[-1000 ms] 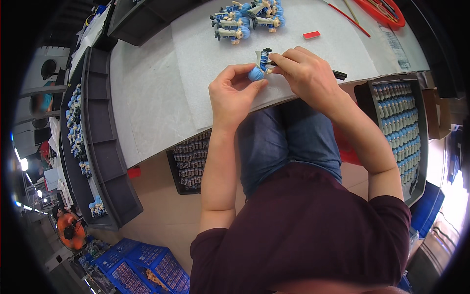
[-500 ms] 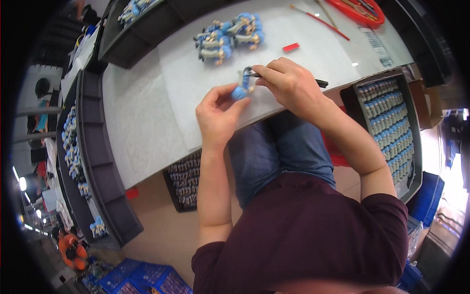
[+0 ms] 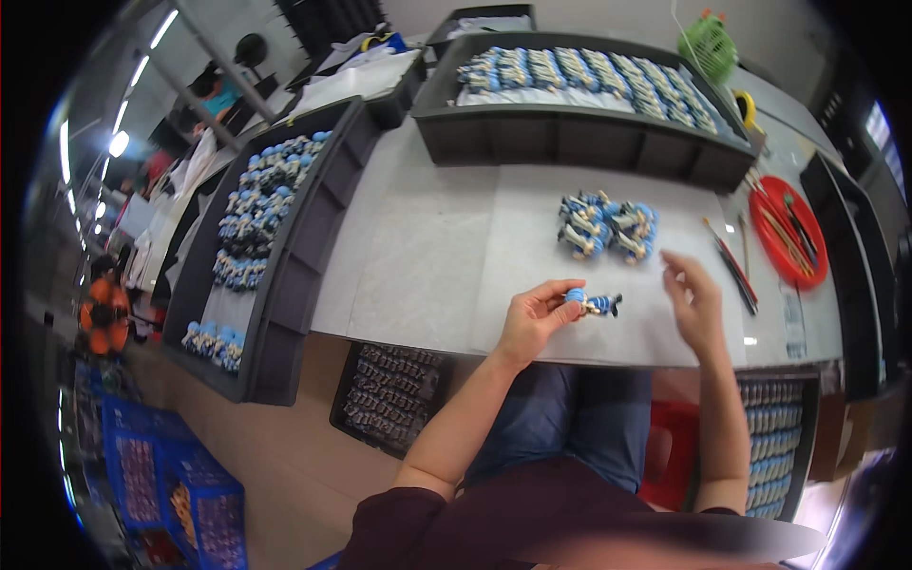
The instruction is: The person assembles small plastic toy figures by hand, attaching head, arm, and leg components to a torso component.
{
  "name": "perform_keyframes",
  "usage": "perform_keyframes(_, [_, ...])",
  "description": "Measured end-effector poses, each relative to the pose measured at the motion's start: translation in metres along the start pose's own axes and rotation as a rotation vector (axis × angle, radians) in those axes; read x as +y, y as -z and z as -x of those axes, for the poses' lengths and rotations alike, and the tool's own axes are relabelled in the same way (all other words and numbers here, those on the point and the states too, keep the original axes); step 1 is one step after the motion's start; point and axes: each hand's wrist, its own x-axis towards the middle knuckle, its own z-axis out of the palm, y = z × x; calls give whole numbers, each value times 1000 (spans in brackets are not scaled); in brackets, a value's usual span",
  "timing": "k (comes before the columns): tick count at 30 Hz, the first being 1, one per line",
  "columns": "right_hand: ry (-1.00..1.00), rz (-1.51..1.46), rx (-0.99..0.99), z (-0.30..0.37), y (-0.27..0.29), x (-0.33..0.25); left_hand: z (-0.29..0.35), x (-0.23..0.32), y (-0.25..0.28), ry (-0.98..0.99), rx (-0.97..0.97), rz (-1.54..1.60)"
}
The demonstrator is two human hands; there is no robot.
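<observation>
In my left hand (image 3: 537,323) is a small figurine (image 3: 598,304) with a light blue head and a blue-and-white striped body. Thumb and fingers pinch it by the head, and its dark feet point right, just above the white work surface (image 3: 427,237). My right hand (image 3: 695,302) is raised to the right of it, slightly blurred, fingers apart, with nothing visible in them. Beyond both hands lies a cluster of similar blue-and-white figurines (image 3: 608,228), close to my right fingertips.
A grey tray (image 3: 589,138) of figurines in rows stands at the back; another grey tray (image 3: 313,209) is at left. Brushes and a dark tool (image 3: 739,280) lie by a red oval dish (image 3: 815,271) at right. Below the table are more filled trays (image 3: 380,394) and a red stool (image 3: 673,446).
The view has tilted up, showing the back tray. My right hand has let go of the black tool and moved right, away from the figurine. My left hand still holds it.
</observation>
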Motion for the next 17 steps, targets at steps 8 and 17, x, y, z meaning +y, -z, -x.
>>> perform_keyframes(8, [-211, -848, -275, 36, -73, -31, 8, 4, -1, 49, 93, 166])
perform_keyframes(17, [-306, -925, -243, 37, -80, -14, -1, -4, -2, 88, 195, 135])
